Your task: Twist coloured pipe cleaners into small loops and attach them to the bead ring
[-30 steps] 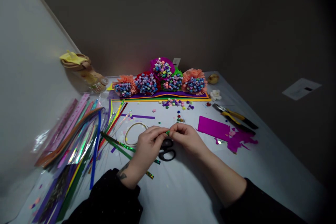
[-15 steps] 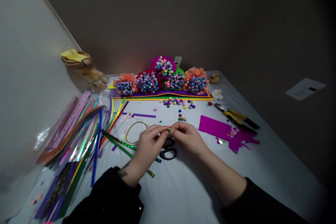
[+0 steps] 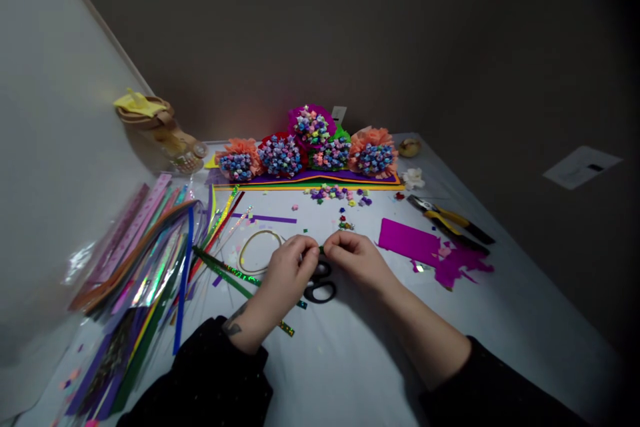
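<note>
Pinch from both sides — my left hand (image 3: 286,270) and right hand (image 3: 359,260) are closed on a tiny green piece (image 3: 321,250), held between them just above the scissors (image 3: 320,288) on the white table (image 3: 350,360).

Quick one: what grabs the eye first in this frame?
The row of paper bouquets filled with tiny stars, glowing at the back. In the middle, the left hand and right hand pinch a tiny green piece over black scissors. A fan of shiny coloured strips spreads at the left.
</note>
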A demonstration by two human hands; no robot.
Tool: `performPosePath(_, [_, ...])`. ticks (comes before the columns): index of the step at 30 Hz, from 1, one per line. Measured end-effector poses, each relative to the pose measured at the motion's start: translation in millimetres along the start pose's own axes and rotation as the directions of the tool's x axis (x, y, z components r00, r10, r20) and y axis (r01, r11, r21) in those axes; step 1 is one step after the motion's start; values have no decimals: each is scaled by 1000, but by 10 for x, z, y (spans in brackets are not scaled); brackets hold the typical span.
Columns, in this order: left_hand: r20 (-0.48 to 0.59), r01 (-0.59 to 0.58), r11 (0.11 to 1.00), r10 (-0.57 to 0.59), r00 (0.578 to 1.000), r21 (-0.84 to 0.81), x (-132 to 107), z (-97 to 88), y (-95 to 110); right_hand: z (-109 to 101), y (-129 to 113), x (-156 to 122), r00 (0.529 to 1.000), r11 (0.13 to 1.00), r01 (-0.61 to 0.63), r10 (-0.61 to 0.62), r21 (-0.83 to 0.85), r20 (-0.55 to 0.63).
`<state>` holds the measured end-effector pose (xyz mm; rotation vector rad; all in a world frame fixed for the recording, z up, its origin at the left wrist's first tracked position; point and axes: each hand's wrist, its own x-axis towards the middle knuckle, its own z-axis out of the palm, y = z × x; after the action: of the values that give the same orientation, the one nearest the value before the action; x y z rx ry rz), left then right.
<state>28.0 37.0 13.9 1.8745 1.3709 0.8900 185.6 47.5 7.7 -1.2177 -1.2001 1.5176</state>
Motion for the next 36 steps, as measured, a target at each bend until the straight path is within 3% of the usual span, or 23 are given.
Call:
performPosePath(3, [16, -53, 998, 52, 999, 36, -11, 5, 4, -5, -1, 7, 1000, 1000, 6, -6, -29, 2])
performPosePath(10, [-48, -9, 998, 7, 999, -59, -27, 34, -46, 14, 8, 2, 1000, 1000, -21, 21, -12, 14])
performPosePath(15, [-89, -146, 983, 136, 987, -114, -14, 14, -34, 6, 0, -6, 999, 997, -29, 27, 65, 29])
performPosePath(36, [-118, -236, 972, 236, 965, 10, -45, 31, -83, 32, 13, -25, 993, 982, -117, 113, 148, 39])
